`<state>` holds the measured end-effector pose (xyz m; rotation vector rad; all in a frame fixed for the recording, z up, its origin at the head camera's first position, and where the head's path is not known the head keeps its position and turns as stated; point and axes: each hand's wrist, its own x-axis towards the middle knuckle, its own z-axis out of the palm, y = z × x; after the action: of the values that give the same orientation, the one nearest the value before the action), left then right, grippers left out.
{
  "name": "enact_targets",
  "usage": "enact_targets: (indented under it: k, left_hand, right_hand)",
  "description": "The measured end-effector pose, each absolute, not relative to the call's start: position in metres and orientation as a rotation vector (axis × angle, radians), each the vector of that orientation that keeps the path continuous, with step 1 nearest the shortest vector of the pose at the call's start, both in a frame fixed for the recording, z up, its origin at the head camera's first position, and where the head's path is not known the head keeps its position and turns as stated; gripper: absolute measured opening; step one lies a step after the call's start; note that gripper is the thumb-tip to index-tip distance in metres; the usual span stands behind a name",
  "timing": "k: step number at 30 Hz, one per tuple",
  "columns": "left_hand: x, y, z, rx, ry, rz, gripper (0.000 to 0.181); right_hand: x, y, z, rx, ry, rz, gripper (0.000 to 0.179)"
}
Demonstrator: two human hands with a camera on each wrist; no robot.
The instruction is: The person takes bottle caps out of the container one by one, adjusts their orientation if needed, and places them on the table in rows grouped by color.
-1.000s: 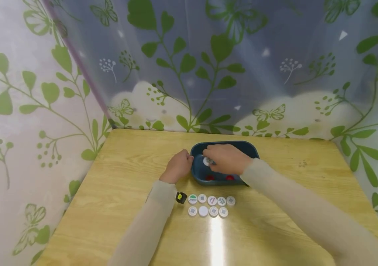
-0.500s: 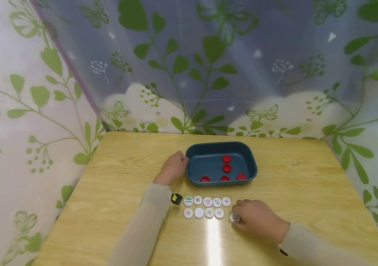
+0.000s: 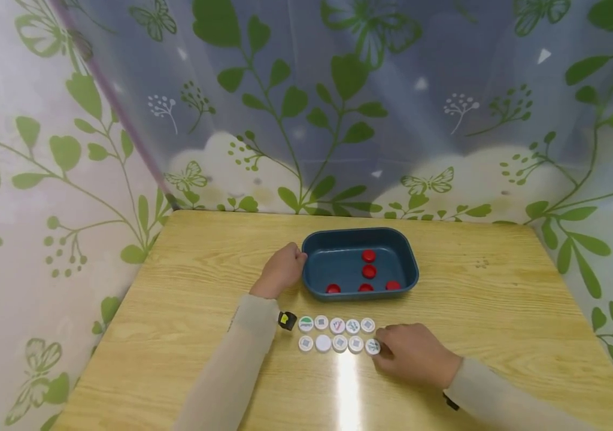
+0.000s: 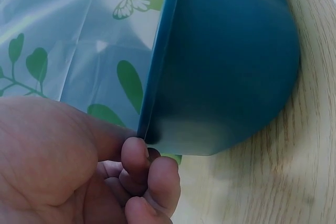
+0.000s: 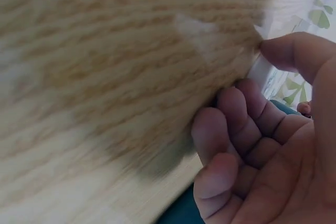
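Observation:
At the left end of the dark blue tray (image 3: pixel 360 296), my left hand (image 3: pixel 281 268) pinches the rim (image 4: pixel 157 61) between thumb and curled fingers. My right hand (image 3: pixel 416 354) holds a white bottle cap (image 3: pixel 373 346) with a printed top between thumb and fingers, down at the table and at the right end of the nearer row. In the right wrist view, only a pale edge of that cap shows beside my thumb (image 5: pixel 286 52). Two rows of white bottle caps lie in front of the tray, among them a plain one (image 3: pixel 323 343) and one with a green print (image 3: pixel 306 324).
Several red bottle caps (image 3: pixel 369 272) lie inside the tray, some partly hidden by its near wall. The wooden table (image 3: pixel 220 239) runs back to a leaf-patterned curtain (image 3: pixel 263 120). A small black device (image 3: pixel 287 320) sits at my left wrist, beside the rows.
My right hand has come out of the tray with the white cap, down to the table, then slid it left against the nearer row's end. My left hand stays at the tray rim.

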<state>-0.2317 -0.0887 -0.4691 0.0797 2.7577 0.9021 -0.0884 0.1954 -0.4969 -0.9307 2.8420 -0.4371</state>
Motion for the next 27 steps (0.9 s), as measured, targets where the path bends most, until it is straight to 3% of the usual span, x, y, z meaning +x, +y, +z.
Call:
enact_targets:
  k: [13,19,23,27]
  left_hand:
    - [-0.232,-0.088,-0.468,0.074,2.755,0.900,0.024]
    - [-0.230,-0.089,-0.467,0.060,2.729,0.943,0.024]
    - [-0.229,-0.087,-0.466,0.090,2.752,0.927,0.023]
    - [-0.230,-0.083,-0.467,0.105,2.794,0.905,0.021]
  right_hand:
    - [-0.093,0.195,-0.501,-0.887,2.823,-0.468,0.039]
    - [-0.097,0.200,-0.471,-0.854,2.704,-0.545,0.033]
    - [-0.126,0.205,-0.433,-0.808,2.749,-0.571,0.025]
    - [-0.182,0.208,-0.414,-0.756,2.869,-0.420,0.010]
